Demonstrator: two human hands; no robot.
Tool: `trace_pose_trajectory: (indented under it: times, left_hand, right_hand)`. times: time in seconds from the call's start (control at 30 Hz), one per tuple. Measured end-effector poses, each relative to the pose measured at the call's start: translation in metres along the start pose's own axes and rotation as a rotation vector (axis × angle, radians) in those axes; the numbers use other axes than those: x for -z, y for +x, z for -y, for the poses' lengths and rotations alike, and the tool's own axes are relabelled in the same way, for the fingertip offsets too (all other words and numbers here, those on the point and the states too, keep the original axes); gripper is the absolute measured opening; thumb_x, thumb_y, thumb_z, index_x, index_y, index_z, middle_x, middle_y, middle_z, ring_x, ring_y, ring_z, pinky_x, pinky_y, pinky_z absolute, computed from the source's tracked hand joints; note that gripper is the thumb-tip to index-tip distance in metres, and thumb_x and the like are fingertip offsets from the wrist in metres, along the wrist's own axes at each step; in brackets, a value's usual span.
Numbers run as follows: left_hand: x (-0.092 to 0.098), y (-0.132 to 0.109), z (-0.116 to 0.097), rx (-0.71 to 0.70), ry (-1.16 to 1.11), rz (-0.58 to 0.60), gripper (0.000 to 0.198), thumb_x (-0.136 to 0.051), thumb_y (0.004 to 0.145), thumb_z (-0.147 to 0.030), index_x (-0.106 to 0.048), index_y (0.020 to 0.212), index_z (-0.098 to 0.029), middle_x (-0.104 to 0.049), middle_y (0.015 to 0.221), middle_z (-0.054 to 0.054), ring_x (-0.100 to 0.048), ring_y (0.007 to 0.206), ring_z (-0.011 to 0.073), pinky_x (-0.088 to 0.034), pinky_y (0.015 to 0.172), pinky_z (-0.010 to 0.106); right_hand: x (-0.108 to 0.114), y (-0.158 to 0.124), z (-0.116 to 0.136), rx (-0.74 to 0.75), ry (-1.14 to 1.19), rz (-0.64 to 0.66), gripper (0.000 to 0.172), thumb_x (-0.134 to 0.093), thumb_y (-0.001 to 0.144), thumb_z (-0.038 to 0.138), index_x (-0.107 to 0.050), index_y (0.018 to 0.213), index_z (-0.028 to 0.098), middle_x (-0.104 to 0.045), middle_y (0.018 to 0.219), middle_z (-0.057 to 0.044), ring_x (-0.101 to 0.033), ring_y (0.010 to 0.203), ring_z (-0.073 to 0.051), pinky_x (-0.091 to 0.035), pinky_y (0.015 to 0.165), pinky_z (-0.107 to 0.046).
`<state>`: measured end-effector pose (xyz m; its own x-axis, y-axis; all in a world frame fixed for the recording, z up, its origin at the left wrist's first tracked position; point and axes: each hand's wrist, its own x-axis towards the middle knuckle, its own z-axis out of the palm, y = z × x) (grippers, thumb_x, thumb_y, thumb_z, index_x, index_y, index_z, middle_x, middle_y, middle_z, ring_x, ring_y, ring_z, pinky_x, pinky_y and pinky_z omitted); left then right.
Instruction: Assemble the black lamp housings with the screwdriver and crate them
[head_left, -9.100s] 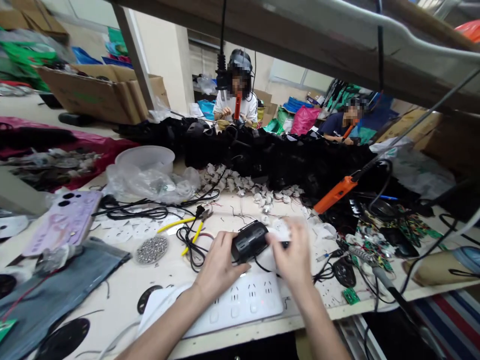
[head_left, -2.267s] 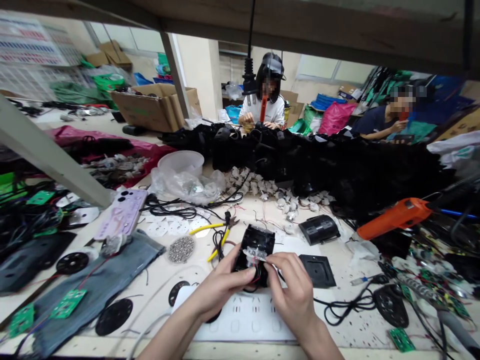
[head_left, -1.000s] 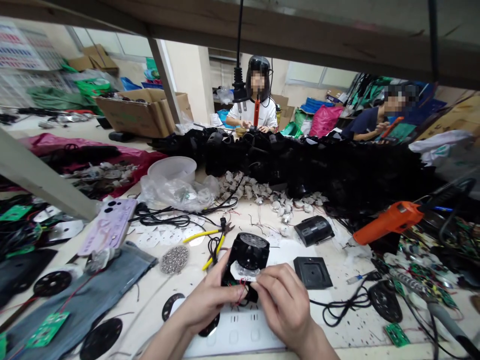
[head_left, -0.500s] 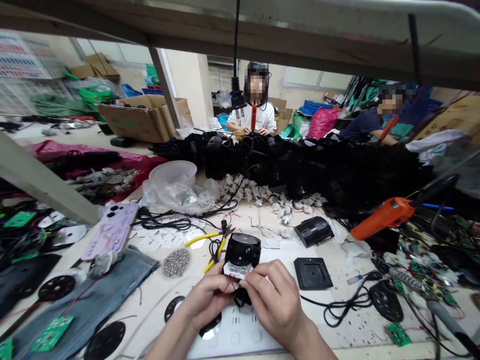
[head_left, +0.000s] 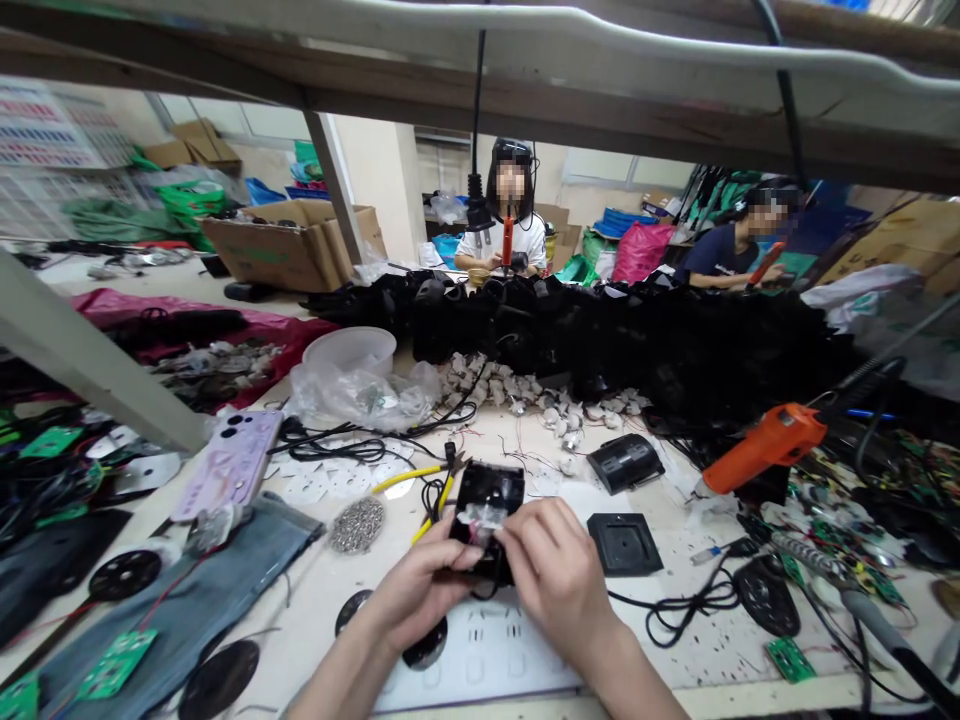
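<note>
A black plastic housing (head_left: pixel 491 486) with a pale part and thin red wires inside is held up over the front of the table. My left hand (head_left: pixel 427 572) grips its lower left side, thumb across the front. At its right side my right hand (head_left: pixel 556 560) is closed, thumb and fingertips pinching at the wires or pale part; the exact thing between them is hidden. Yellow-handled pliers (head_left: pixel 409 477) lie just behind my left hand. Under both hands is a white power strip (head_left: pixel 480 655), with a dark round disc (head_left: pixel 426 645) beside it.
Small screws (head_left: pixel 357 525) lie heaped at left, near a purple phone (head_left: pixel 229 462). On the right are a black square part (head_left: pixel 625 543), a black curved shell (head_left: pixel 625 462) and an orange electric screwdriver (head_left: pixel 765 447). Black parts (head_left: pixel 600 325) pile up behind; two people sit beyond.
The housing has tipped, so its clear round front no longer shows and its inside faces me more. Both hands stay on it, with my right fingertips slightly higher.
</note>
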<state>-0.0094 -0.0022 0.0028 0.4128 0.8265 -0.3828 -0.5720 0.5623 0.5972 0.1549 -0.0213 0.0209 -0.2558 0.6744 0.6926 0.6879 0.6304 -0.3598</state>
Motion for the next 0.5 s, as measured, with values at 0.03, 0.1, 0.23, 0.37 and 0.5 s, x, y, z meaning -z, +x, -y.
trace_pose_trajectory:
  times: [0.03, 0.1, 0.23, 0.37, 0.5]
  left_hand:
    - [-0.003, 0.0, -0.002, 0.013, 0.005, 0.024, 0.027, -0.071, 0.06, -0.005, -0.067, 0.085, -0.013, -0.07, 0.082, 0.004, -0.062, 0.077, 0.015, -0.051, 0.072, 0.027]
    - [-0.011, 0.001, -0.008, 0.057, -0.005, 0.067, 0.023, -0.069, 0.071, -0.012, -0.066, 0.094, -0.012, -0.07, 0.094, 0.008, -0.064, 0.086, 0.0195, -0.052, 0.08, 0.034]
    - [-0.024, 0.006, -0.019, 0.151, 0.001, 0.041, 0.018, -0.057, 0.085, -0.018, -0.063, 0.098, -0.007, -0.07, 0.095, 0.014, -0.067, 0.086, 0.0225, -0.054, 0.083, 0.041]
    - [-0.028, 0.009, -0.023, 0.151, 0.02, 0.021, 0.019, -0.055, 0.087, -0.016, -0.062, 0.103, -0.009, -0.071, 0.096, 0.013, -0.068, 0.084, 0.0227, -0.057, 0.077, 0.042]
    - [-0.028, 0.008, -0.021, 0.162, -0.036, 0.083, 0.035, -0.047, 0.094, -0.036, -0.063, 0.106, -0.007, -0.07, 0.099, 0.016, -0.068, 0.079, 0.0221, -0.057, 0.075, 0.041]
  right_hand:
    - [0.001, 0.001, -0.005, -0.045, 0.0, 0.021, 0.013, -0.05, 0.091, 0.011, -0.06, 0.085, 0.017, -0.06, 0.077, -0.006, -0.056, 0.073, -0.018, -0.046, 0.066, -0.029]
    - [0.003, 0.003, -0.017, -0.134, -0.001, 0.056, 0.014, -0.049, 0.091, 0.012, -0.058, 0.082, 0.018, -0.06, 0.077, -0.004, -0.057, 0.072, -0.017, -0.046, 0.067, -0.029]
    - [0.004, 0.007, -0.034, -0.264, 0.053, 0.103, 0.013, -0.052, 0.089, 0.015, -0.057, 0.078, 0.019, -0.062, 0.073, -0.001, -0.059, 0.067, -0.015, -0.046, 0.062, -0.026]
    - [0.003, 0.009, -0.037, -0.322, 0.155, 0.087, 0.007, -0.053, 0.088, 0.016, -0.058, 0.084, 0.019, -0.066, 0.075, -0.001, -0.062, 0.064, -0.014, -0.049, 0.061, -0.024]
    - [0.004, 0.01, -0.032, -0.31, 0.18, 0.084, 0.007, -0.052, 0.088, 0.016, -0.059, 0.087, 0.018, -0.066, 0.076, -0.002, -0.063, 0.066, -0.014, -0.048, 0.062, -0.023]
